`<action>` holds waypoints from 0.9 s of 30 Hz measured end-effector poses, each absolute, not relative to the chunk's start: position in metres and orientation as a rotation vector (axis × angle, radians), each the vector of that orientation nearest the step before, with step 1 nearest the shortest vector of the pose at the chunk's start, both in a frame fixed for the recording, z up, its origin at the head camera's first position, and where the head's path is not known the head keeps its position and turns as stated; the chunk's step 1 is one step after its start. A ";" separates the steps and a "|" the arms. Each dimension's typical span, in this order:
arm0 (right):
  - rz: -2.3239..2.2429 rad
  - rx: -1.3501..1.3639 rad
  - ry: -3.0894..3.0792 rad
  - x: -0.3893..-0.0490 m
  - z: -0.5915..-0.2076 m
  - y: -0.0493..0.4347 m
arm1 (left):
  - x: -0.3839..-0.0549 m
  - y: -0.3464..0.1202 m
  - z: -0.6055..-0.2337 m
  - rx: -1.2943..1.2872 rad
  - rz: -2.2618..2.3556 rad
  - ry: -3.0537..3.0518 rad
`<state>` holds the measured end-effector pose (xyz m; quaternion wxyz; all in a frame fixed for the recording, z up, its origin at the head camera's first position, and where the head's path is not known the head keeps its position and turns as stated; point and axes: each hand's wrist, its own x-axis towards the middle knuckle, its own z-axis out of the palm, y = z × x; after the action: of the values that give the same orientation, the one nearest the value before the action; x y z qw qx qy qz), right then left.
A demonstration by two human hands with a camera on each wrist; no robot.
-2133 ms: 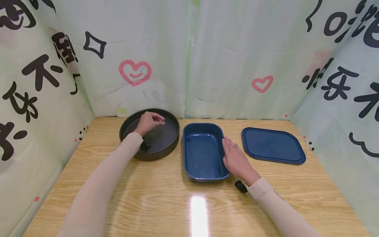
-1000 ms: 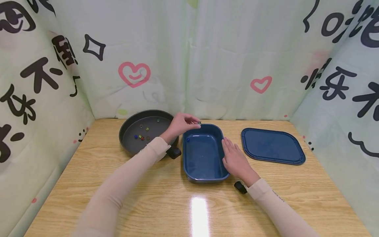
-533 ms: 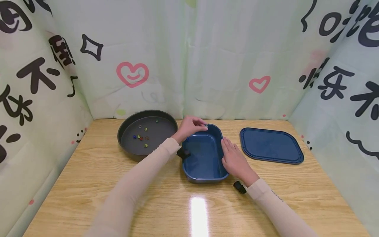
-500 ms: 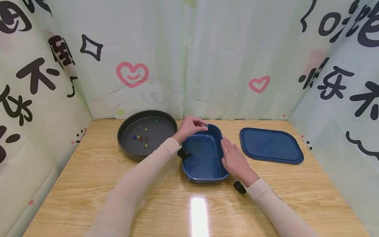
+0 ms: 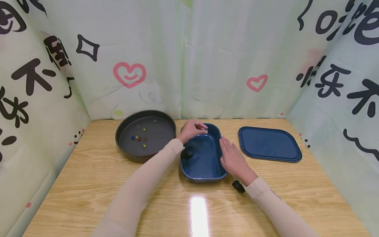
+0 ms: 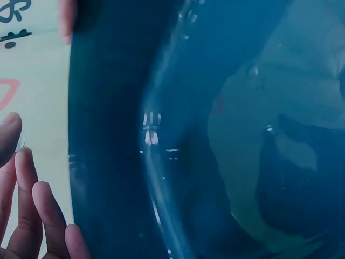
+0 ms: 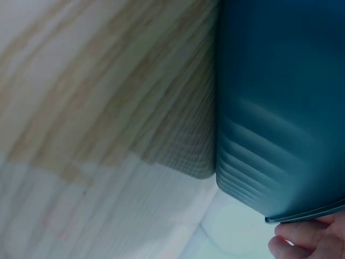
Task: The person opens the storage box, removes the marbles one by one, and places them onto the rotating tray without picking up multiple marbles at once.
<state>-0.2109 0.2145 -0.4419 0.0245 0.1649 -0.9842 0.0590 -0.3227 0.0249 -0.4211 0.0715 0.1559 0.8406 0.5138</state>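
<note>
Over the far end of a deep blue rectangular container (image 5: 204, 179), my left hand (image 5: 191, 130) pinches a small clear glass marble (image 6: 20, 142) between thumb and fingertip. My right hand (image 5: 235, 161) rests with straight fingers along the container's right rim; in the right wrist view its fingers (image 7: 302, 234) touch that rim. To the left stands a round dark pan (image 5: 160, 146) with several marbles scattered on its floor, among them a blue marble (image 5: 132, 137) and a red marble (image 5: 139, 139). My left wrist and its camera cover part of the container's left side.
A flat blue lid (image 5: 269, 144) lies on the wooden table (image 5: 165, 210) to the right of the container. Behind the table hangs a pale printed curtain (image 5: 213, 65), with more of it along both sides. The pan stands close to the container's left wall.
My left hand has moved right from the pan to above the container's far end, carrying the marble, and has dipped slightly. My right hand has stayed at the rim. The view has shifted a little.
</note>
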 end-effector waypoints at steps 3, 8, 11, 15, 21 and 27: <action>0.174 0.504 -3.051 -0.210 -0.441 0.214 | -0.325 0.026 -0.425 0.451 1.531 2.535; 0.166 0.499 -3.052 -0.209 -0.440 0.214 | -0.329 0.028 -0.433 0.444 1.541 2.509; 0.166 0.500 -3.053 -0.209 -0.440 0.214 | -0.330 0.029 -0.437 0.447 1.543 2.506; 0.162 0.505 -3.046 -0.210 -0.440 0.214 | -0.329 0.031 -0.440 0.429 1.521 2.526; 0.166 0.506 -3.038 -0.210 -0.439 0.213 | -0.330 0.034 -0.443 0.409 1.422 2.565; 0.171 0.499 -3.042 -0.209 -0.438 0.213 | -0.331 0.036 -0.445 0.449 1.199 2.610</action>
<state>-0.2085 0.2125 -0.4383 0.0270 0.1614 -0.9850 0.0553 -0.3306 0.0358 -0.4445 0.1171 0.1533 0.8916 0.4097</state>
